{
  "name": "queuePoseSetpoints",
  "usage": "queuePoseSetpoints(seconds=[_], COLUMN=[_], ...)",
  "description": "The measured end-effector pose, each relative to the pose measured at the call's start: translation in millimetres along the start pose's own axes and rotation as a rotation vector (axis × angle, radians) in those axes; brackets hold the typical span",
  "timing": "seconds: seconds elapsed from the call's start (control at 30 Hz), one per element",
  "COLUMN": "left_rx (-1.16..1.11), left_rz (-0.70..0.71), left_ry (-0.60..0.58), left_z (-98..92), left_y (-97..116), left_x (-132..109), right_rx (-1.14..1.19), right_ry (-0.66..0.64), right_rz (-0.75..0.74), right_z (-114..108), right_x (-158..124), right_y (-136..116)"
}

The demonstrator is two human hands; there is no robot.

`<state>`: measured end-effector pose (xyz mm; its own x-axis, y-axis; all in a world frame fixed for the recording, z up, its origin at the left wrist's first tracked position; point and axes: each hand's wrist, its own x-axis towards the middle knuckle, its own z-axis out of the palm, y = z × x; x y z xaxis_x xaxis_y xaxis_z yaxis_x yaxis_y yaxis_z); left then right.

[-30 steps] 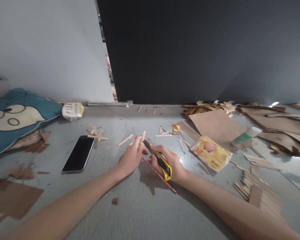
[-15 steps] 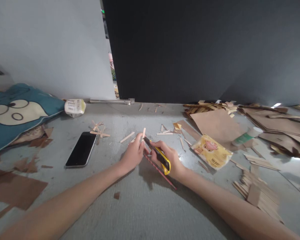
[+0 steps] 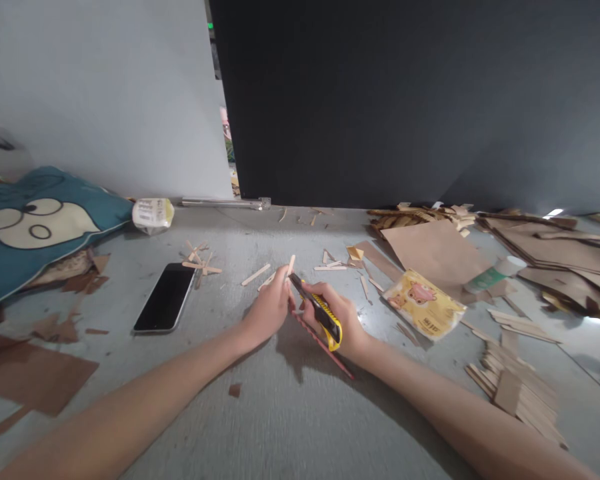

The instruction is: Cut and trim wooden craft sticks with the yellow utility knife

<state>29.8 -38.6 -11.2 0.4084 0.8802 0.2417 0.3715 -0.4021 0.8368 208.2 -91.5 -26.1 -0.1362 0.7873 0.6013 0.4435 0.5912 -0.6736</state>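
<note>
Grey floor met white wall and dark panel. Mid-floor, the left hand pinched a craft stick; the right hand gripped a yellow utility knife beside it. A phone lay left, cardboard sheets right

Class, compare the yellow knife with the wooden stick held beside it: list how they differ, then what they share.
Colour: the knife is yellow and black; the stick is pale wood. Build: the knife is thick, the stick thin and flat. Grip: the right hand wraps the knife; the left hand pinches the stick. Shared: both are long, narrow and hand-held.
</note>
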Motion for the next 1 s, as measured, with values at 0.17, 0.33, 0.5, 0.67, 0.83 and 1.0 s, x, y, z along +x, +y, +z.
queuePoseSetpoints(seconds=[0.17,0.33,0.5,0.67,0.83,1.0], left_rx=[-0.079,-0.070,-0.099,-0.158,-0.145,-0.100], left_rz=[0.005,0.073,0.076,0.065,0.044,0.043], left_ry=[0.023,0.058,0.032,0.064,0.047,0.037], left_z=[3.2,0.3,0.0,4.1,4.5,2.1], left_y=[-1,-7,-6,-2,-7,-9], left_x=[-1,-1,1,-1,-1,1], right_rx=[-0.009,-0.005,0.011,0.052,0.027,-0.026], right_ry=[0.042,0.069,0.072,0.055,0.039,0.036], right_rz=[-0.059,-0.084,-0.067,-0.053,-0.048,-0.065], right_z=[4,7,8,9,6,1], right_x=[0,-5,-4,-1,-1,0], right_y=[-2,0,2,-2,-4,0])
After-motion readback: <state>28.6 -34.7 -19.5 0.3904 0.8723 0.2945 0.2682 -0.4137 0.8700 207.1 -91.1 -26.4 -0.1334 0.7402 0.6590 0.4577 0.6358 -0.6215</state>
